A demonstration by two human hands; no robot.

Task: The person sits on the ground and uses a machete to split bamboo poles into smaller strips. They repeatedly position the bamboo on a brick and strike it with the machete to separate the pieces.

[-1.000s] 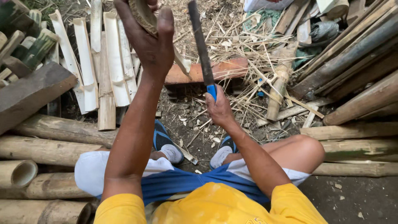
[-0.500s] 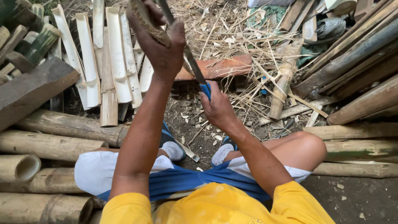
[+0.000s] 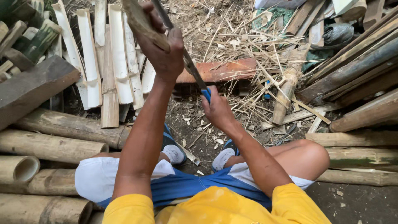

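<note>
My left hand (image 3: 163, 49) is raised and gripped around a piece of bamboo (image 3: 139, 23) that runs up out of the top of the view. My right hand (image 3: 217, 110) is lower, closed on the blue handle of a long dark knife (image 3: 188, 62). The blade slants up to the left, passes behind my left hand and meets the bamboo piece near the top edge. I sit on the ground with knees apart, in a yellow shirt, blue and white shorts.
Split pale bamboo slats (image 3: 89, 54) lean at the upper left. Whole bamboo poles (image 3: 49, 145) lie at the left, more poles (image 3: 356, 70) at the right. A reddish plank (image 3: 224, 70) lies ahead among dry shavings and straw (image 3: 232, 29). A dark timber block (image 3: 33, 85) sits left.
The knife swung from upright and right of my left hand to slanting left against the bamboo piece. My right hand shifted slightly left with it. My left hand stayed raised.
</note>
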